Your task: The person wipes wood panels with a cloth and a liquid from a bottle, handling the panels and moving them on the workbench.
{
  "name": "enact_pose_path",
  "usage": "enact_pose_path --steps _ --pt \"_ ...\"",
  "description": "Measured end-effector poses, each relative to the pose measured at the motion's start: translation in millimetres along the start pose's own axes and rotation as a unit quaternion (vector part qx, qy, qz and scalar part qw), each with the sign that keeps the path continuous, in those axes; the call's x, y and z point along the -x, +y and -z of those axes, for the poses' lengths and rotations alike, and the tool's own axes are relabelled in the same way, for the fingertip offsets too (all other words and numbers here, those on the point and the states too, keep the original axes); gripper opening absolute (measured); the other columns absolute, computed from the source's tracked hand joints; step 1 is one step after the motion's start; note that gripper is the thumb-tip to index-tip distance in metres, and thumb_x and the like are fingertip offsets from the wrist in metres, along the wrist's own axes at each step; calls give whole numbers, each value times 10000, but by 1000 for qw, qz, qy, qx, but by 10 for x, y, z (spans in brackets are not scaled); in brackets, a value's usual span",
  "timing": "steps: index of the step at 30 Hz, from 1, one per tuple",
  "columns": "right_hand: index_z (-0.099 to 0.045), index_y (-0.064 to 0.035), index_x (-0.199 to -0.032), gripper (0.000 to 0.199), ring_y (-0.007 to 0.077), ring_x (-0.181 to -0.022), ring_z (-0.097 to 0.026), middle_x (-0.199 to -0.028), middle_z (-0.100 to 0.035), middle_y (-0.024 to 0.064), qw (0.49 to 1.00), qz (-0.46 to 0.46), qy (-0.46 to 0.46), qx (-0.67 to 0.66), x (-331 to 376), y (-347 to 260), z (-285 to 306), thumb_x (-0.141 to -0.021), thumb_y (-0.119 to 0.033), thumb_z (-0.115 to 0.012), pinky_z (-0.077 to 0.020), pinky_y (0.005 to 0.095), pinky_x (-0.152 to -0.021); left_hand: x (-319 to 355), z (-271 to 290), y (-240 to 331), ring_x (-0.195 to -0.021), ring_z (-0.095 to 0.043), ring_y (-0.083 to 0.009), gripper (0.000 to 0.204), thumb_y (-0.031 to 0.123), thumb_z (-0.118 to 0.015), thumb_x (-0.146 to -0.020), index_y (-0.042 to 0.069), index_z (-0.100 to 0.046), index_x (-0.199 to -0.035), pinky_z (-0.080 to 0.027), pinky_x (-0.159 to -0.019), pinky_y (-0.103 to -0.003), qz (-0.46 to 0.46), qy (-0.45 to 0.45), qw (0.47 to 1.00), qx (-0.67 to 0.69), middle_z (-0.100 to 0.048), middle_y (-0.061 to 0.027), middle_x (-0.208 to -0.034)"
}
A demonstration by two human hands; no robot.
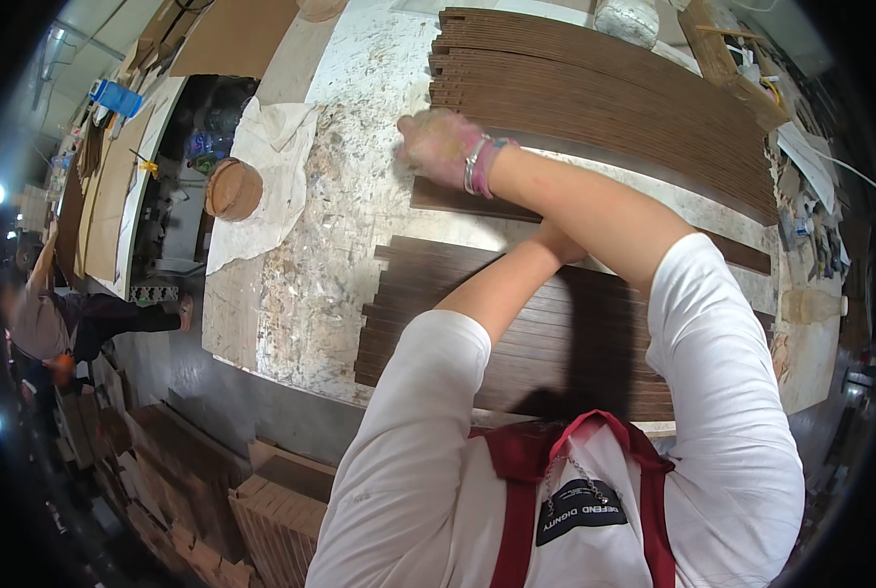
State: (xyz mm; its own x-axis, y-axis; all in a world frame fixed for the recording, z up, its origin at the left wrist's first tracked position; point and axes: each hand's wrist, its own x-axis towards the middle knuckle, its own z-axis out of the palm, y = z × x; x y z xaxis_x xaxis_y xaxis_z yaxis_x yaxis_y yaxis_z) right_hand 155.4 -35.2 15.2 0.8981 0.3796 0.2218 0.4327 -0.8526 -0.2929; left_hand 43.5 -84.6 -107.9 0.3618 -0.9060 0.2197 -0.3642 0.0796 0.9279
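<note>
My forearms cross over the table, the right one above the left. My right hand (443,147), in a stained pink and yellow glove with a bracelet at the wrist, looks curled, though blurred. It is at the left end of a single dark brown wooden strip (436,194); whatever its fingers hold is hidden. Under the right forearm, little more than the wrist of my left hand (561,243) shows, near the same strip; its fingers are out of sight. Rows of brown strips lie beyond (595,98) and nearer (516,343) me.
A round brown tub (233,189) sits on a white cloth (276,147) at the left of the paint-stained table (330,265). At the right lie a clear bottle (812,306) and papers (806,162). Stacked boards (281,500) stand below the table; another person (56,318) is far left.
</note>
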Motion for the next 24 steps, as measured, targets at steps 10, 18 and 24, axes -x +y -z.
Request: enact_pose_path --steps 10,18,24 --pt "-652 -151 -964 175 360 -940 -605 -973 -598 176 993 -99 53 -45 361 306 -4 -843 -261 -590 -489 428 -815 -127 173 554 -1403 -279 -403 698 535 -489 -890 200 -319 -1479 -239 -1094 -620 -51 -121 896 -423 -276 -109 -1551" --pt "-593 -228 -1265 410 270 -1058 -582 -1180 -564 68 935 -352 7 -50 3032 771 1440 -901 -416 -601 -476 357 -903 -202 248 812 -1343 -372 -356 545 329 -583 -899 115 -446 -1381 -268 -1085 -555 135 -173 883 -415 -404 -144 -1463" --pt "-619 -60 -1220 678 266 -1111 -597 -1208 -632 143 740 -603 268 -128 6099 1988 2280 -804 -596 -635 -445 357 -951 -635 -328 916 -1383 -301 -356 590 369 -586 -913 130 -407 -1421 -248 -1100 -536 -19 -82 907 -413 -351 -106 -1503"
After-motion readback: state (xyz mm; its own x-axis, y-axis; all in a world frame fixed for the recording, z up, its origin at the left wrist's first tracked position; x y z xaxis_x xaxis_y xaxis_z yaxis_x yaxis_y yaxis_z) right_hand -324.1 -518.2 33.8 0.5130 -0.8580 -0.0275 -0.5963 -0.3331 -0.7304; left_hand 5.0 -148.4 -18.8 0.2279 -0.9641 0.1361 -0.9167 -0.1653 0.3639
